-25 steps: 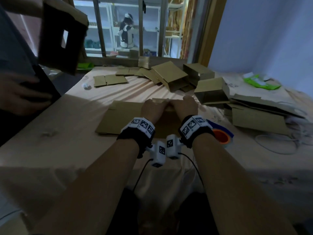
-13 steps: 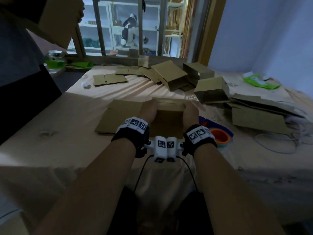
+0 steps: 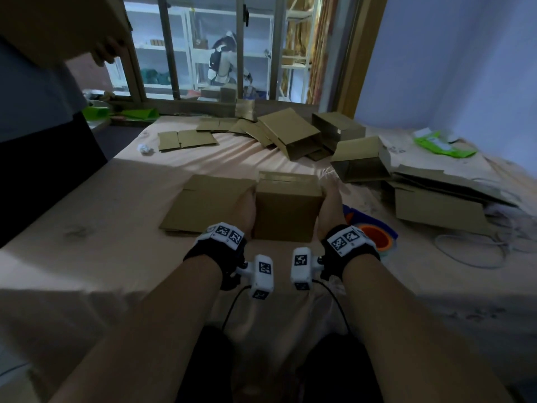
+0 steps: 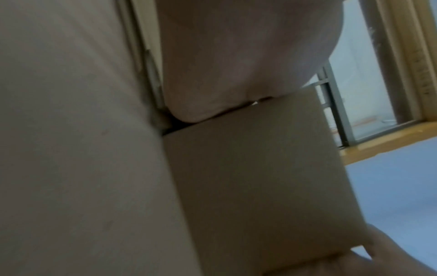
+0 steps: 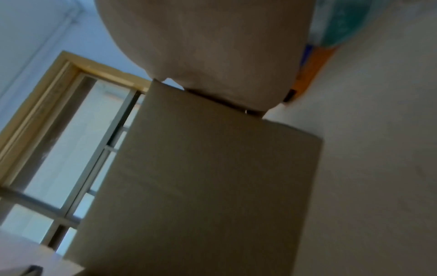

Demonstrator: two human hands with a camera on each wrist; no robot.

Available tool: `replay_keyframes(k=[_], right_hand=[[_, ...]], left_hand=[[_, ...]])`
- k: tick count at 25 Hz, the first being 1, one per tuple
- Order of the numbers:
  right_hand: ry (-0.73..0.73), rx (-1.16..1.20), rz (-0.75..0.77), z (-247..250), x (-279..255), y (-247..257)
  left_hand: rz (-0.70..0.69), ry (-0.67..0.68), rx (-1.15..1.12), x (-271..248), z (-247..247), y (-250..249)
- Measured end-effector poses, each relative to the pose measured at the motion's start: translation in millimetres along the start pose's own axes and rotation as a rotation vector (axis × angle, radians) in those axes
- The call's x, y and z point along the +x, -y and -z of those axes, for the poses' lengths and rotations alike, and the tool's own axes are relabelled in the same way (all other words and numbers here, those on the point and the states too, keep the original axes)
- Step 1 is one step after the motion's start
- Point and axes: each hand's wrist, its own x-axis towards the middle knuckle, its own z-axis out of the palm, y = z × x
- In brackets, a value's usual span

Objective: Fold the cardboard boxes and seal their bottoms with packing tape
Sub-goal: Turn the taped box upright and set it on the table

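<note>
A small brown cardboard box [image 3: 287,213] stands on the cloth-covered table right in front of me, its upper flaps folded in. My left hand [image 3: 247,209] lies flat against its left side and my right hand [image 3: 331,203] against its right side, so the box is squeezed between both palms. The fingertips are hidden behind the box. In the left wrist view my left hand [image 4: 236,56] meets the box [image 4: 260,177] at an edge; the right wrist view shows my right hand [image 5: 212,46] pressing the box [image 5: 212,177] likewise. A packing tape roll [image 3: 374,237] with an orange core lies just right of my right wrist.
A flat cardboard blank [image 3: 203,205] lies left of the box. Several folded boxes [image 3: 360,161] and flat blanks [image 3: 186,139] crowd the far side, and a flat stack [image 3: 436,207] with a cable [image 3: 470,251] lies at the right. Another person's hand [image 3: 104,52] holds a box at the upper left.
My hands slid from the top flaps down to the box's two sides and drew back toward me. The box now stands squared. The other person raised their box higher.
</note>
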Motion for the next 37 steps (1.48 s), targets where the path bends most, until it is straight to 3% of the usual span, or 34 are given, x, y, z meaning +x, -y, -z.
replay_keyframes(k=[4, 6, 10, 12, 16, 18, 21, 23, 27, 32, 37], right_hand=[[0.076, -0.011, 0.043, 2, -45, 53], [0.178, -0.031, 0.13, 6, -61, 47], [0.26, 0.038, 0.103, 3, -64, 30], [0.239, 0.046, 0.088, 2, -55, 29], [-0.033, 0.006, -0.056, 5, -54, 14], [-0.077, 0.032, -0.092, 9, -28, 1], [0.039, 0.04, -0.119, 11, -9, 4], [0.164, 0.03, -0.003, 8, -48, 37], [0.294, 0.106, 0.141, 8, -55, 60], [0.386, 0.176, 0.22, 9, -54, 63], [0.488, 0.195, 0.206, 6, -50, 58]], left_hand=[[-0.046, 0.072, -0.191, 3, 6, -15], [-0.012, 0.097, -0.214, 7, -3, -16], [-0.029, -0.015, -0.157, 5, -10, 1], [-0.062, -0.021, -0.129, -1, -8, 15], [-0.046, -0.048, -0.047, 8, -3, 26], [-0.024, 0.019, 0.005, 7, -4, 15], [0.018, 0.081, 0.109, -1, -8, -16], [0.023, 0.031, 0.271, -7, -7, -47], [0.037, 0.06, 0.442, -26, -1, -92], [0.15, 0.241, 0.25, -22, 14, -93], [-0.036, 0.259, -0.038, -15, 19, -75]])
